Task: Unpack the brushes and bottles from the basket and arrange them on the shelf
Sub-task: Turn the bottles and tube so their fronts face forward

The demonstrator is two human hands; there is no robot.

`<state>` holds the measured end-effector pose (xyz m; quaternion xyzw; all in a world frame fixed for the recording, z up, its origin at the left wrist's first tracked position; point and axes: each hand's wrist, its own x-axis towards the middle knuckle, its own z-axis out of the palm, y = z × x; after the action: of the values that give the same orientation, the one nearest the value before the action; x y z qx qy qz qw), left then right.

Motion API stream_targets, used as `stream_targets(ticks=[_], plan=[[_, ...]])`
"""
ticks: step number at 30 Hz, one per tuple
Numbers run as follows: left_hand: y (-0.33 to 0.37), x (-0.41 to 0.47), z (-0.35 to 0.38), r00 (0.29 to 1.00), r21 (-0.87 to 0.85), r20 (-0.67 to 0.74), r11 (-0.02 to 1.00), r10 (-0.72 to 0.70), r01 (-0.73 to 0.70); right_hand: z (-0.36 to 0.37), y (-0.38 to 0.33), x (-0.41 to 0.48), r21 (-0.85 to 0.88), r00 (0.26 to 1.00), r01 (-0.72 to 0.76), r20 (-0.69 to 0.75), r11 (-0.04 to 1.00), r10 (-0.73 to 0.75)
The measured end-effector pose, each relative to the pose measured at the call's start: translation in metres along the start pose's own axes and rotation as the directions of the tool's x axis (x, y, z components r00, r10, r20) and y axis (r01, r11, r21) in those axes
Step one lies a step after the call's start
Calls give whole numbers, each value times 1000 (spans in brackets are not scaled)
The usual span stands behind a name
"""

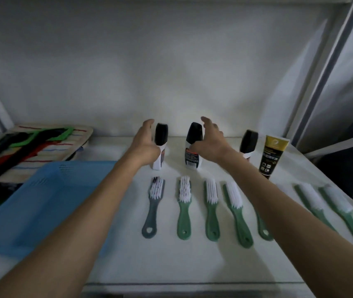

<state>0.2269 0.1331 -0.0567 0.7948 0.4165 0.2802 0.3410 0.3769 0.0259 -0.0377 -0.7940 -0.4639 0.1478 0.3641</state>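
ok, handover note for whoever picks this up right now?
Left hand: open beside the leftmost bottle, touching it, no closed grip.
Right hand: open at the middle bottle.
Third bottle and yellow tube stand to the right.
Seven brushes lie in a row in front: one grey brush, the rest green.
Blue basket at left looks empty.
Left: release the bottles; unpacking looks done.

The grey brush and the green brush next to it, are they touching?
Apart. The head view shows bare white shelf between the grey brush and the nearest green brush.
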Motion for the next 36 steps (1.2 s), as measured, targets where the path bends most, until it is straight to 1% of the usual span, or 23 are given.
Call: stream_targets(ticks=[1, 2, 4, 5, 7, 9, 11, 13, 14, 16, 18, 20, 23, 27, 31, 36], plan=[[-3, 2, -1, 1000, 24, 16, 999, 22, -22, 4, 4, 5, -3, 998, 41, 51, 999, -41], [-4, 3, -2, 999, 52, 21, 998, 45, -46, 7, 6, 9, 42, 993, 84, 81, 996, -87], [-10, 7, -3, 996, 87, 5, 992, 91, -91, 10, 8, 19, 171, 987, 129, 69, 977, -142], [-13, 11, -4, 994, 94, -9, 989, 113, -112, 11, 7, 23, 193, 987, 143, 48, 971, -155], [-17, 16, -5, 988, 103, -35, 984, 148, -143, 12, 5, 28, 150, 984, 166, 40, 975, -174], [-18, 21, -6, 985, 107, -60, 982, 160, -153, 15, 6, 33, 49, 985, 170, 29, 984, -172], [-16, 23, -5, 983, 135, -97, 980, 159, -145, 18, 7, 35, -34, 989, 147, -22, 989, -148], [-14, 24, -1, 978, 136, -156, 984, 136, -115, 22, 6, 34, -76, 994, 85, -67, 993, -91], [-12, 23, 2, 975, 123, -191, 988, 112, -89, 25, 5, 33, -91, 996, 50, -69, 995, -56], [-10, 23, 7, 972, 86, -226, 995, 71, -53, 28, 6, 32, -125, 1000, 7, -9, 992, -9], [-9, 21, 11, 981, 45, -192, 999, 29, -20, 28, 9, 32, -99, 996, -19, 81, 995, 28], [-10, 20, 13, 988, 53, -152, 998, -27, 35, 27, 12, 32, -31, 991, -70, 114, 997, 73], [-13, 19, 16, 986, 50, -152, 995, -74, 83, 27, 17, 29, -33, 995, -92, 47, 995, 93], [-12, 21, 22, 985, -16, -158, 997, -73, 71, 20, 25, 31, -70, 994, -109, -37, 992, 107], [-14, 22, 28, 993, -68, -114, 997, -37, 30, 7, 33, 32, -143, 991, -131, -24, 981, 129], [-15, 22, 28, 997, -129, -70, 991, -30, 20, -1, 36, 28, -95, 980, -191, 35, 977, 195]])
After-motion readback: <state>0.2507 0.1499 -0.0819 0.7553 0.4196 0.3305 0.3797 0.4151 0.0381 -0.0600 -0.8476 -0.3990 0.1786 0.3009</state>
